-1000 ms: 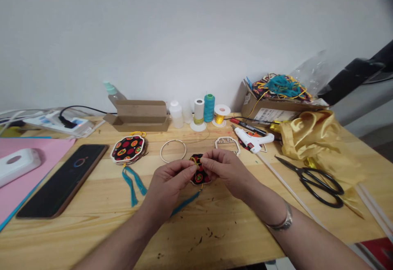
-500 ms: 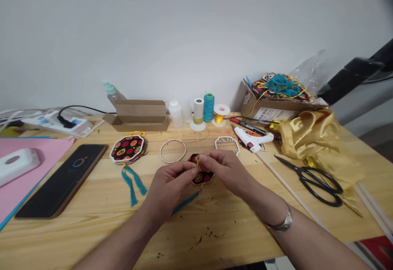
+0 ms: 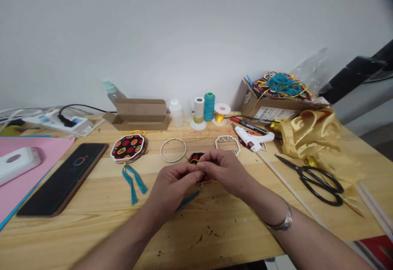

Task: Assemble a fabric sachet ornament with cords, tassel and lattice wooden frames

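My left hand [image 3: 172, 184] and my right hand [image 3: 225, 169] meet at the middle of the table, both pinching a yellow cord [image 3: 194, 161] between thumb and forefinger. Just beyond and partly under the fingers lies a dark, red-patterned fabric pendant [image 3: 196, 156], with a teal tassel [image 3: 188, 199] trailing toward me. Much of the pendant is covered by my hands. Left of them rests a stack of similar scalloped pendants [image 3: 128, 147] with a teal tassel. A thin wooden ring [image 3: 173, 150] and a cut-out lattice frame [image 3: 227, 144] lie behind my hands.
To the right are a white glue gun [image 3: 254, 139], black scissors [image 3: 319, 180] and gold cloth [image 3: 313, 139]. Thread spools [image 3: 209, 107] and a cardboard box [image 3: 141, 114] line the wall. A phone [image 3: 63, 180] lies at left. An overfilled box [image 3: 276, 108] stands at back right.
My fingertips have drawn closer together over the pendant, covering more of it. The yellow cord between them has shifted, and the pendant shows slightly further left. Other things stay put.
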{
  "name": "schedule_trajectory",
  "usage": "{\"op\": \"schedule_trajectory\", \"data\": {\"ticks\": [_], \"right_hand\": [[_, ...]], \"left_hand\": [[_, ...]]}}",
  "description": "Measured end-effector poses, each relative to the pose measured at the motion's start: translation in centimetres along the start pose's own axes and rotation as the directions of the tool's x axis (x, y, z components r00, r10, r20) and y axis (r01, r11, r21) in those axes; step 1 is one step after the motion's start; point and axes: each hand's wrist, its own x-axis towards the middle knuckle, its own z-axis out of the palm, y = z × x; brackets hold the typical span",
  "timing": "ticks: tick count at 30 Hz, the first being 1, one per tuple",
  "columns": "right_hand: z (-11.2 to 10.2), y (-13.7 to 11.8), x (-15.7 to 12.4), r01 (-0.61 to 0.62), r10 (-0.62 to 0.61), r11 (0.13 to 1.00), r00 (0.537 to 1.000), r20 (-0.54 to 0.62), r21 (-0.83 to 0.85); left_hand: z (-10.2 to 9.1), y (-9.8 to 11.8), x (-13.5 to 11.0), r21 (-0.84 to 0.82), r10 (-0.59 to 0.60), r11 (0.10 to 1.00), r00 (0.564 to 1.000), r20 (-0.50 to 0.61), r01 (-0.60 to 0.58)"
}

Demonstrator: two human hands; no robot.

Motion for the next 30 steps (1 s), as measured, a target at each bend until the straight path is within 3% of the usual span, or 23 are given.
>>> {"op": "schedule_trajectory", "data": {"ticks": [7, 30], "right_hand": [[-0.03, -0.02, 0.04, -0.051, 0.047, 0.991, 0.998, 0.028, 0.123], [-0.59, -0.26, 0.00, -0.145, 0.099, 0.965, 0.973, 0.209, 0.218]], "left_hand": [[-0.07, -0.03, -0.05, -0.015, -0.002, 1.000, 1.000, 0.001, 0.002], [-0.04, 0.10, 0.07, -0.094, -0.010, 0.996, 1.000, -0.012, 0.009]]}}
